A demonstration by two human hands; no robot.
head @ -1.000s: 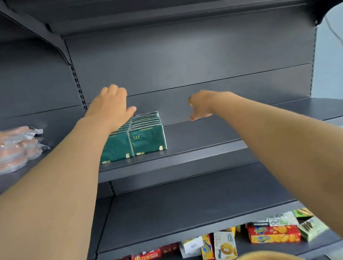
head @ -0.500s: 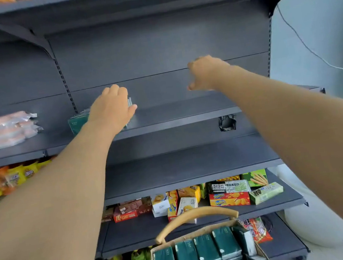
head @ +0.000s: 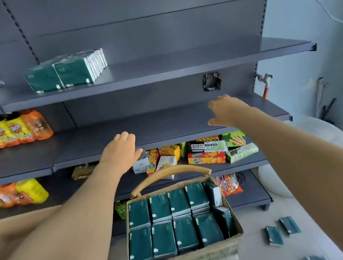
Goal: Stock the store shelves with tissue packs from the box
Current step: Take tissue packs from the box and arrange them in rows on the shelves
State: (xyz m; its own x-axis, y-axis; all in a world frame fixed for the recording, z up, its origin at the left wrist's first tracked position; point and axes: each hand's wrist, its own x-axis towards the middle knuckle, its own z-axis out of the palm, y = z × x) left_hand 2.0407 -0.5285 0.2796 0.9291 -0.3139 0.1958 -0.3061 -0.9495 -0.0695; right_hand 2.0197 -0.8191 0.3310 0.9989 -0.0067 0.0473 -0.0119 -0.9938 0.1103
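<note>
Your left hand [head: 120, 152] and right hand [head: 226, 110] hover empty before the middle shelf [head: 165, 122], fingers loose, though the right is blurred and only seems slack. Tissue packs [head: 68, 72] stand far left on the upper shelf [head: 179, 64], probably upright to save room. The rest fill the basket [head: 188, 259] near you, handy for grabbing.

Two hands are in view: the left hand [head: 119, 153] and the right hand [head: 226, 110]. There is one basket [head: 188, 259] with one handle [head: 171, 172]. Its top layer holds eight flat tissue packs [head: 178, 200], in two rows of four, with at least two more on edge along the right side. The shelved packs [head: 72, 70] form two rows, too blurred to count. Four loose packs [head: 274, 236] lie on the floor [head: 257, 255]. Four shelf boards [head: 179, 64] show.
</note>
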